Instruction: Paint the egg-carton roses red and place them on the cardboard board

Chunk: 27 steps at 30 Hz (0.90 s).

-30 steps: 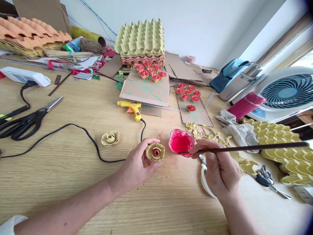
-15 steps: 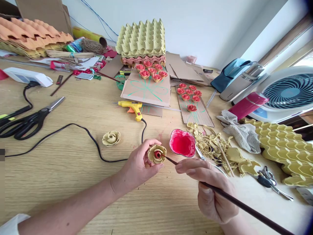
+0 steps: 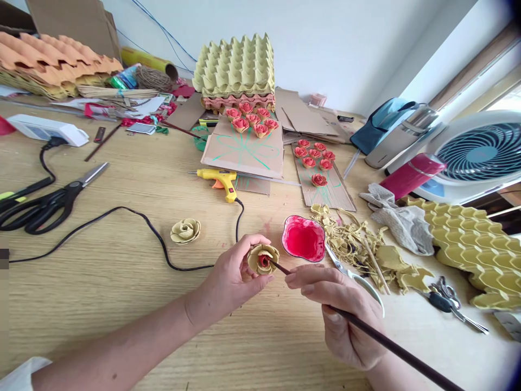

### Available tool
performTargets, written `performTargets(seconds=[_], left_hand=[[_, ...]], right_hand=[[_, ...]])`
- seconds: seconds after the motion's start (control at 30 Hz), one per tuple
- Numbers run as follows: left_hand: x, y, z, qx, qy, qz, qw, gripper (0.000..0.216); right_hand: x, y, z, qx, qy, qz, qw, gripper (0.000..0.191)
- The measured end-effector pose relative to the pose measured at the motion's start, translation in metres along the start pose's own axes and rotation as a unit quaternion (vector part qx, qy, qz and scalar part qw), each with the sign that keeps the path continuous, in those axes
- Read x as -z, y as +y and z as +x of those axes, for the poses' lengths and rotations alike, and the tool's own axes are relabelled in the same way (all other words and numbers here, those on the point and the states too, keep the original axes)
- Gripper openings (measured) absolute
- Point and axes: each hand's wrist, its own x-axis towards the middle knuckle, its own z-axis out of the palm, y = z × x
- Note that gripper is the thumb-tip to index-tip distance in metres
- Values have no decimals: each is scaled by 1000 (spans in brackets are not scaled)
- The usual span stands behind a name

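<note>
My left hand (image 3: 240, 270) grips a yellowish egg-carton paper flower (image 3: 255, 264) whose centre is painted red; its outer petals are unpainted. In my right hand (image 3: 345, 312) is a long dark paintbrush (image 3: 391, 342), held like a pen, with its tip at the red centre. Just beyond my right hand stands a small scalloped dish (image 3: 303, 239) of red paint. A second, unpainted paper flower (image 3: 185, 231) lies on the table to the left. Behind my hands rests a yellow glue gun (image 3: 222, 180).
Red flowers sit on two cardboard pieces (image 3: 244, 149) (image 3: 334, 187) at the back. Paper scraps (image 3: 354, 239), white-handled scissors (image 3: 368, 288) and keys (image 3: 442, 301) lie right. Black scissors (image 3: 57, 201) and a black cord (image 3: 138, 217) lie left. Egg trays (image 3: 236, 65) are stacked behind.
My right hand has shifted slightly left with the paintbrush, uncovering more of the white scissors' handle. The flower in my left hand has moved and tilted slightly.
</note>
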Motion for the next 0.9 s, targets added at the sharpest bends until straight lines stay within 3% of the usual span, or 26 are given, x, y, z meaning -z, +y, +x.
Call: performTargets(seconds=[0.2, 0.63, 0.73, 0.83, 0.9], left_hand=[[1, -4, 0, -7, -1, -4, 1000, 39], [1, -5, 0, 5, -3, -28, 1000, 43], [2, -9, 1, 12, 0, -40, 999, 50], [2, -11, 5, 25, -1, -88, 996, 53], [2, -11, 7, 33, 3, -117, 993, 55]], right_hand=[[7, -3, -4, 6, -16, 40, 999, 29], [8, -3, -5, 24, -48, 11, 998, 30], [11, 0, -10, 8, -6, 15, 1000, 28], [16, 6, -12, -21, 68, -27, 997, 26], [20, 9, -10, -35, 80, -70, 994, 27]])
